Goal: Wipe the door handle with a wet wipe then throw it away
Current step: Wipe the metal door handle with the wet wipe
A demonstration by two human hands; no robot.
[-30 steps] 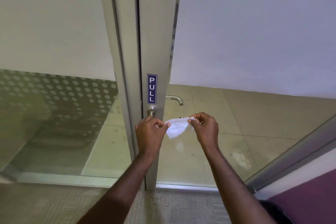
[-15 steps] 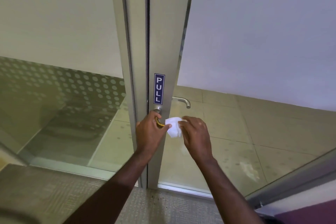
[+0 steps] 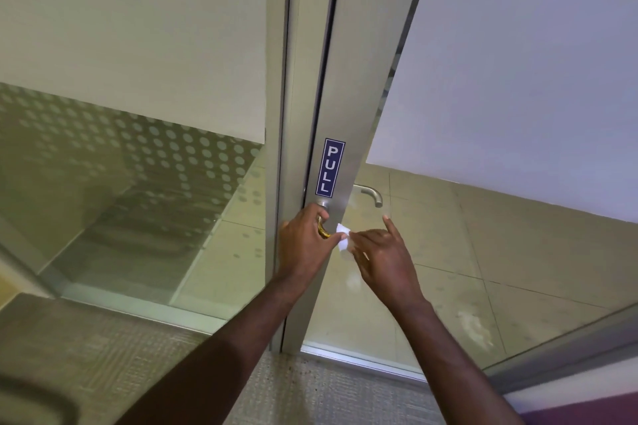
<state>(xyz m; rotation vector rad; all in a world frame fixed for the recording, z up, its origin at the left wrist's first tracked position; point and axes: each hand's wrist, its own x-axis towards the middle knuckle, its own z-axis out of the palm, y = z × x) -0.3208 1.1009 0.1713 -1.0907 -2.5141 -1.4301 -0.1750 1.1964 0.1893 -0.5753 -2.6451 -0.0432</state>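
The metal door handle sits on the aluminium door stile just under a blue PULL sticker. My left hand is wrapped around the handle's lever, hiding most of it; a brass-coloured bit shows between the fingers. My right hand pinches a small bunched white wet wipe right beside the left thumb, with one finger sticking up. The wipe touches the left thumb tip at the lever's end.
The matching far-side handle shows through the door glass. A fixed glass panel with frosted dots stands to the left. Carpet lies underfoot, and a tiled floor lies beyond the door.
The wipe was stretched between both hands; now my left hand has closed around the handle and my right hand holds the wipe bunched up against it.
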